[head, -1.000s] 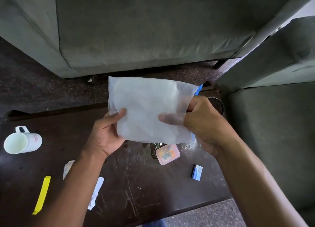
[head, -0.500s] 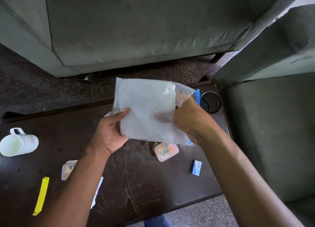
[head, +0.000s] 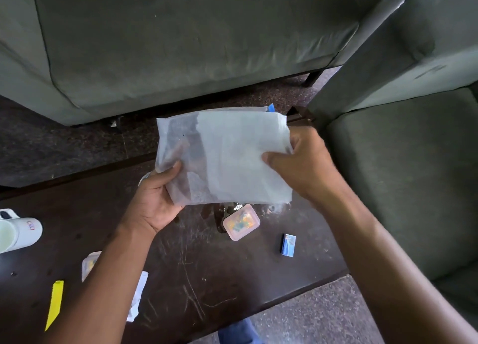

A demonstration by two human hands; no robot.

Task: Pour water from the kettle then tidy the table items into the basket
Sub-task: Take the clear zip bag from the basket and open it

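While both hands hold the translucent plastic bag [head: 227, 157] above the table [head: 232, 274], left hand [head: 155, 201] at 8 o'clock and right hand [head: 302, 162] at 3 o'clock, each hand's fingers pinch an edge. Folding it flat should precede storage; thin film slips, so keep both pinches firm.

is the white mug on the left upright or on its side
On its side: the white mug lies on the table, its open mouth facing left.
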